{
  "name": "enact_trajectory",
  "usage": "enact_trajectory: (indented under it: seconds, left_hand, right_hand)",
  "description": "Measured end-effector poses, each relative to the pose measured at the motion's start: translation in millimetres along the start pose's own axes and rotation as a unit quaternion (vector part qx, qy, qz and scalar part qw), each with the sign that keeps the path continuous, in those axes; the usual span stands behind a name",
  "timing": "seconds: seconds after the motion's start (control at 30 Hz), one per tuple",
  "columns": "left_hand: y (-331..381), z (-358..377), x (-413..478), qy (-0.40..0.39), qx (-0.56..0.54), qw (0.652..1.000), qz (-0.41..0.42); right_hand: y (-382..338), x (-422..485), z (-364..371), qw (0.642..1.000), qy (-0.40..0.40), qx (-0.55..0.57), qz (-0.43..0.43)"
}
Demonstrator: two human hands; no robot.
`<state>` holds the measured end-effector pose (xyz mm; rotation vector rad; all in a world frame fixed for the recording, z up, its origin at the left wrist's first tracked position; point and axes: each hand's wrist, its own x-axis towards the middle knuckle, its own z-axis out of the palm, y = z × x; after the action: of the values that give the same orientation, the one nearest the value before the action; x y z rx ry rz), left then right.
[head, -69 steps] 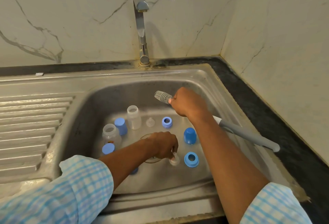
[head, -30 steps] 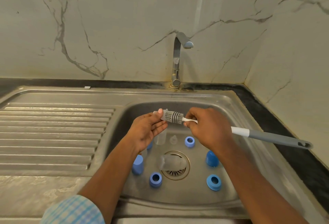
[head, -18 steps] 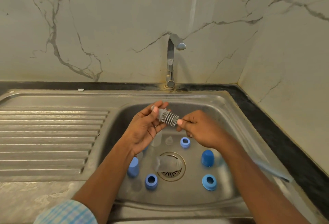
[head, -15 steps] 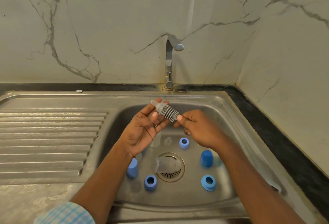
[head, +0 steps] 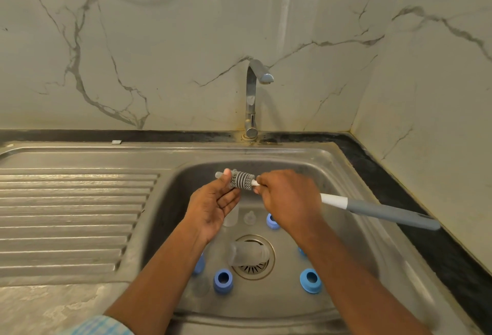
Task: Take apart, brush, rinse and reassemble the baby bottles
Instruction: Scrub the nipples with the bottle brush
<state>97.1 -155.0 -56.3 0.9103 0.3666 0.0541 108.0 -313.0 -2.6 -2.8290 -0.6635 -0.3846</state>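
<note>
My left hand (head: 213, 206) pinches the small clear soft teat (head: 219, 174) over the shiny steel sink (head: 165, 201), my right hand (head: 288, 198) grips the grey bristly long-handled brush (head: 242, 180) against it, and a hard push could pop the slippery teat away, while the brush's far end sits near the pale marble wall (head: 426, 121)

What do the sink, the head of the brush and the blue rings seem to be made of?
Sink: stainless steel, brushed, from its grey metallic sheen. Brush head: probably silicone, matte grey, with thick moulded ridges rather than bristles. Blue rings: likely hard plastic, smooth, uniform colour.
</note>
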Motion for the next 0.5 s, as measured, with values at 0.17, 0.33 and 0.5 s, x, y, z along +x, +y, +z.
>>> enact_trajectory:
  seconds: [0.17,0.33,0.5]
  left_hand:
    - [3.9,-1.9,0.1,-0.004,-0.020,1.000,-0.021]
    - [6.5,-1.5,-1.1,-0.056,-0.016,0.998,-0.017]
    - [17.5,-2.6,-3.1,-0.145,-0.043,0.988,0.024]
  right_hand:
    - [0.1,2.0,6.7,1.000,0.017,0.012,-0.010]
    - [0.0,0.5,5.2,1.000,0.008,0.011,-0.010]
    - [4.1,-0.8,-1.3,0.983,-0.072,0.169,0.013]
